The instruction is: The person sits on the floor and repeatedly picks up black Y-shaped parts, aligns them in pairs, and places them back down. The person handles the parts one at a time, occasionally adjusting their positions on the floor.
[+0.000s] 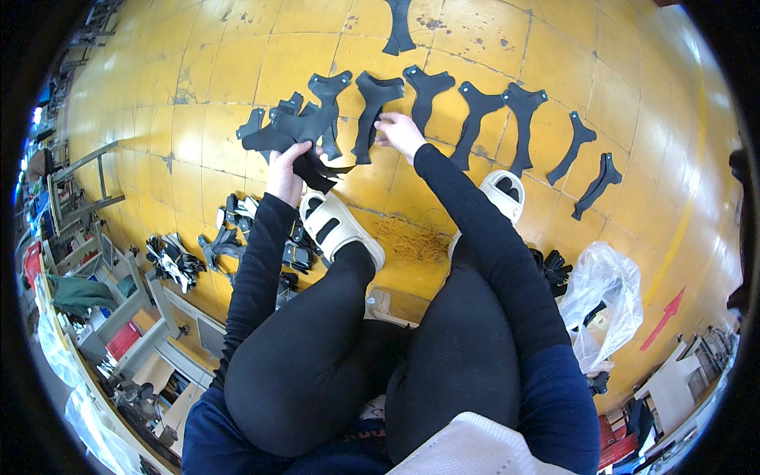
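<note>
My left hand [286,176] is closed round a bunch of black, flat cut pieces [299,127], which look like fabric or thin leather. Their wide ends fan out beyond the thumb, and strips hang down beside the palm. My right hand [401,136] has its fingers curled at the right edge of a black Y-shaped piece [372,103] lying on the floor; the fingertips partly hide that edge. More such pieces lie in a curved row, among them one piece [427,91] just right of it and another piece [525,123] farther right.
Yellow tiled floor [491,47] spreads ahead. Piles of black and white parts [174,261] lie at left. Tangled yellow string [412,237] lies between my pale sandals [340,226]. A clear plastic bag [606,297] stands at right, metal frames [150,317] at left.
</note>
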### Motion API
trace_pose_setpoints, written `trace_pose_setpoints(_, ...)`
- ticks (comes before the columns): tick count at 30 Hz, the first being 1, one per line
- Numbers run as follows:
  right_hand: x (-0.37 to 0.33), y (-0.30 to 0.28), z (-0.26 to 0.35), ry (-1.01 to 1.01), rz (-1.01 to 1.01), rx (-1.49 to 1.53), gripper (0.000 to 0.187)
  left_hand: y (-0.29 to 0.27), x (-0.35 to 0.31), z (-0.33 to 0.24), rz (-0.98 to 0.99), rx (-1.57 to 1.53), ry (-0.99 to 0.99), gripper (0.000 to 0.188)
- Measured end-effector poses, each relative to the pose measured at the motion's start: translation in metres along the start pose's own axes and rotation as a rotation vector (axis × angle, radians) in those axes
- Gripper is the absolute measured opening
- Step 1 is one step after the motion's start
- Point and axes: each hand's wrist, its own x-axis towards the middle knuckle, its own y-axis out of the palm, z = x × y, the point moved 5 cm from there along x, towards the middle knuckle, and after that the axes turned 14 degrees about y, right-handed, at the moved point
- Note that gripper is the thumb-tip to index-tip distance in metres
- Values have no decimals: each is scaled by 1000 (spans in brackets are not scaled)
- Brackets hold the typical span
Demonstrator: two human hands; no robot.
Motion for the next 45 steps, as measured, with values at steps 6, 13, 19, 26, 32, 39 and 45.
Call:
trace_pose_setpoints(6, -42, -17, -27, 31, 96, -125, 34, 6, -17, 21, 90, -123, -183, 17)
trace_pose_setpoints(13, -120, -31, -7, 41, 190, 269, 27, 74, -50, 31, 368, -205, -359, 30)
trace_pose_setpoints(19, -143, -48, 9, -203, 51, 212, 12, 74, -47, 62, 435, 86, -308, 25)
trace_pose_setpoints(26, -162, -63, 16, -222, 50, 232, 13, 110, -51, 28, 430, -252, -320, 39)
trace_pose_setpoints(32, -198, -45, 33, -296, 573, 28, 14, 116, -51, 26, 554, -363, -325, 66)
trace_pose_setpoints(39, -185, -45, 47, -439, -146, -101, 19, 122, -66, 25, 479, -299, -370, 94)
trace_pose_setpoints(45, -177, -53, 38, -454, -257, -140, 20, 127, -72, 19, 816, -534, -229, 86)
